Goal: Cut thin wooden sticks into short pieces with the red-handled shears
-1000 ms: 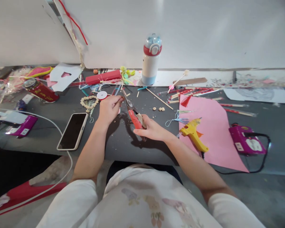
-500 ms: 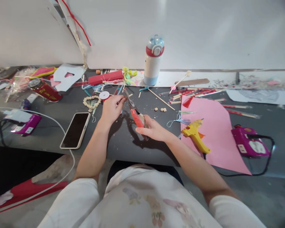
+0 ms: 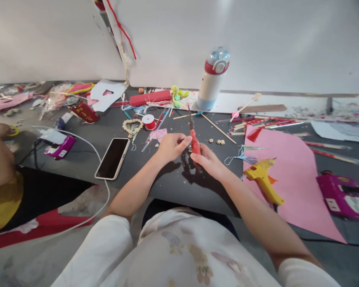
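Observation:
My right hand [image 3: 211, 161] is wrapped round the red-handled pliers [image 3: 194, 140]. Their dark jaws point away from me over the dark table. Close against the left side of the handles is my left hand [image 3: 173, 146], its thumb and fingers pinched together. Whatever those fingers hold, if anything, is hidden. Small pale wooden pieces [image 3: 220, 142] lie beyond my right hand. Thin sticks [image 3: 218, 127] lie past the pliers' tip. Left of them are a spool of red thread [image 3: 149, 122] and a heart-shaped ring of small pale pieces [image 3: 133, 126].
A phone [image 3: 113, 158], a white cable [image 3: 89, 143] and a red can [image 3: 82, 109] are on the left. A bottle [image 3: 213, 79] stands at the back. A yellow glue gun [image 3: 265, 177] rests on pink paper [image 3: 299, 191]. Another person's arm [image 3: 0, 155] reaches in at far left.
My left hand has drawn back from the pliers' jaws to beside the handles. The pliers now point more upright. The view has swung left, bringing another person's arm into sight.

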Action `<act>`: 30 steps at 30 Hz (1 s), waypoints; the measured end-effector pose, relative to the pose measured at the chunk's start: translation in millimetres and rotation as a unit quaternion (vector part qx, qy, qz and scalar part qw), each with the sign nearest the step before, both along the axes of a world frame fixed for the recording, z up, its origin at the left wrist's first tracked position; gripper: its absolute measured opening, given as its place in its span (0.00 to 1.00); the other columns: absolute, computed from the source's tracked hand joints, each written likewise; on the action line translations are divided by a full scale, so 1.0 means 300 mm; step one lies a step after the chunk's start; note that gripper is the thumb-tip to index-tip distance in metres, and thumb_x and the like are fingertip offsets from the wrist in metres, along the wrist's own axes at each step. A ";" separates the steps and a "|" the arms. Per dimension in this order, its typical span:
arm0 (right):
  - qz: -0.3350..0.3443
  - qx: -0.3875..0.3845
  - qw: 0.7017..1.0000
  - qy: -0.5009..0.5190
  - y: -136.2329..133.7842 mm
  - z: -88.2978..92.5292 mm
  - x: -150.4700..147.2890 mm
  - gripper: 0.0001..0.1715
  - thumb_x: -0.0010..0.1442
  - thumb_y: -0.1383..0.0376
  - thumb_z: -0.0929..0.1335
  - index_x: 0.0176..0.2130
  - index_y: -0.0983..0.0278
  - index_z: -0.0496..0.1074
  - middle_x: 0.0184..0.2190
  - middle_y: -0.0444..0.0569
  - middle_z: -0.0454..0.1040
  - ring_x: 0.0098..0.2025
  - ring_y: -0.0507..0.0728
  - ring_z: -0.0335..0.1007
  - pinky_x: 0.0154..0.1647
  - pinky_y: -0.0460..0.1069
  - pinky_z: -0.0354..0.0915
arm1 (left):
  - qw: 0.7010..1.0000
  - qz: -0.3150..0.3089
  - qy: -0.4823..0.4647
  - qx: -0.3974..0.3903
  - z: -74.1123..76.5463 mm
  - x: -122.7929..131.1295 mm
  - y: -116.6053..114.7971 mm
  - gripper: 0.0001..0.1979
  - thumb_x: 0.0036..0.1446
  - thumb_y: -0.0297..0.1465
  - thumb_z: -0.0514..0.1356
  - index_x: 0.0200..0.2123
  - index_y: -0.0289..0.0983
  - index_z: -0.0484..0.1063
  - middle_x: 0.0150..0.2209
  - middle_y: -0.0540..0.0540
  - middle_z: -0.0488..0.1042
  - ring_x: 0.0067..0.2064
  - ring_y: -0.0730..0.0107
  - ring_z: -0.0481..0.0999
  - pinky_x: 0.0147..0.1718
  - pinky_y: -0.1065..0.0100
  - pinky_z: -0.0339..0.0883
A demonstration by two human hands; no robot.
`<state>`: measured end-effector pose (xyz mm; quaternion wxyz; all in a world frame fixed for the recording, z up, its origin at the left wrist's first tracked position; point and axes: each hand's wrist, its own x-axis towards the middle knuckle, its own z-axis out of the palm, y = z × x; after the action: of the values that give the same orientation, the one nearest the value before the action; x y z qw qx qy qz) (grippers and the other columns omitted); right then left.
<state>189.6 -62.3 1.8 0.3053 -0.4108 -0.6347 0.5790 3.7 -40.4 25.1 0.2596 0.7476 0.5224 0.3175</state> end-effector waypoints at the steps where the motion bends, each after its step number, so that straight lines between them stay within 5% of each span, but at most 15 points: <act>1: -0.005 0.000 1.000 -0.002 0.000 -0.003 0.000 0.23 0.58 0.45 0.68 0.36 0.60 0.61 0.25 0.43 0.67 0.29 0.57 0.67 0.33 0.56 0.68 | 0.999 -0.029 -0.022 -0.019 -0.002 0.002 -0.002 0.33 0.62 0.57 0.43 0.27 0.36 0.71 0.24 0.48 0.71 0.27 0.69 0.67 0.29 0.66 0.59; 7: -0.025 0.000 1.000 -0.004 -0.006 -0.012 -0.002 0.26 0.56 0.47 0.69 0.45 0.62 0.65 0.35 0.49 0.72 0.39 0.62 0.71 0.42 0.60 0.69 | 0.978 -0.120 -0.127 -0.115 -0.025 0.026 -0.009 0.34 0.55 0.61 0.53 0.42 0.35 0.72 0.41 0.40 0.78 0.43 0.58 0.77 0.44 0.59 0.70; 13: -0.019 0.025 0.999 0.021 -0.013 -0.021 -0.004 0.29 0.56 0.52 0.69 0.52 0.62 0.63 0.49 0.55 0.72 0.49 0.64 0.71 0.49 0.61 0.68 | 0.942 -0.161 -0.237 -0.175 -0.047 0.048 -0.008 0.41 0.48 0.58 0.64 0.55 0.34 0.64 0.56 0.31 0.72 0.57 0.47 0.73 0.57 0.49 0.66; 19: 0.001 0.039 0.999 0.003 -0.010 -0.034 -0.002 0.28 0.56 0.49 0.68 0.49 0.64 0.64 0.50 0.58 0.71 0.51 0.67 0.70 0.52 0.64 0.67 | 0.902 -0.162 -0.333 -0.221 -0.075 0.078 -0.011 0.35 0.49 0.56 0.65 0.48 0.36 0.62 0.53 0.30 0.75 0.55 0.49 0.75 0.55 0.48 0.68; 30: 0.000 0.026 1.000 -0.001 -0.014 -0.008 -0.018 0.27 0.55 0.49 0.67 0.47 0.64 0.66 0.52 0.59 0.69 0.60 0.69 0.61 0.62 0.65 0.59 | 0.905 -0.121 -0.351 -0.210 -0.123 0.095 -0.008 0.34 0.47 0.59 0.63 0.42 0.36 0.62 0.42 0.37 0.77 0.43 0.56 0.78 0.47 0.52 0.70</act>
<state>184.3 -66.6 -0.6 0.3153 -0.4030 -0.6497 0.5623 32.2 -42.7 -11.7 0.6135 0.5733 0.3579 0.4085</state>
